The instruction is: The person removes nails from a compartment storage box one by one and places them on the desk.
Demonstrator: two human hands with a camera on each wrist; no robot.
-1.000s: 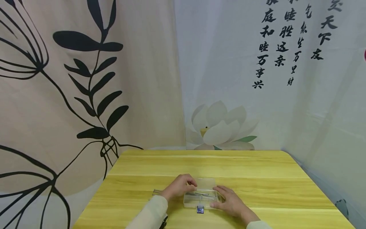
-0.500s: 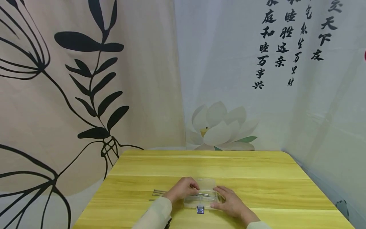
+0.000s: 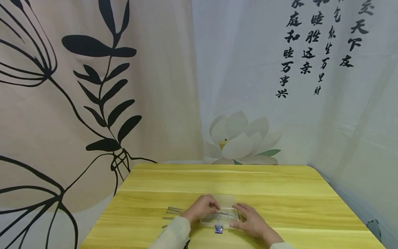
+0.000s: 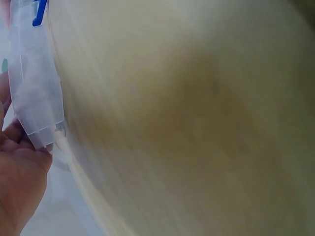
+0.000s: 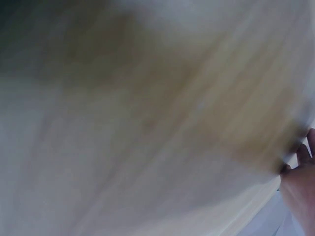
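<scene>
A clear plastic box (image 3: 214, 221) with its lid (image 3: 226, 200) raised at the back and a blue-purple latch (image 3: 218, 229) at the front lies on the table. My right hand (image 3: 253, 221) holds its right end, thumb at the front corner and fingers at the back. Over its left part my left hand (image 3: 203, 207) bends its fingers down to the compartments; I cannot tell whether they pinch anything. A thin metal rod (image 3: 223, 212) shows in the box by those fingertips. The left wrist view has the box (image 4: 37, 78) beside my left hand (image 4: 22, 177).
Several thin metal rods (image 3: 174, 208) lie on the wooden table (image 3: 280, 193) left of the left hand, partly behind the sleeve (image 3: 172, 233). A printed curtain (image 3: 161, 86) hangs behind the table's far edge.
My left hand has shifted right and slightly toward me over the box, covering more of the rods inside. More of the loose rods on the table now show. The right hand keeps its hold.
</scene>
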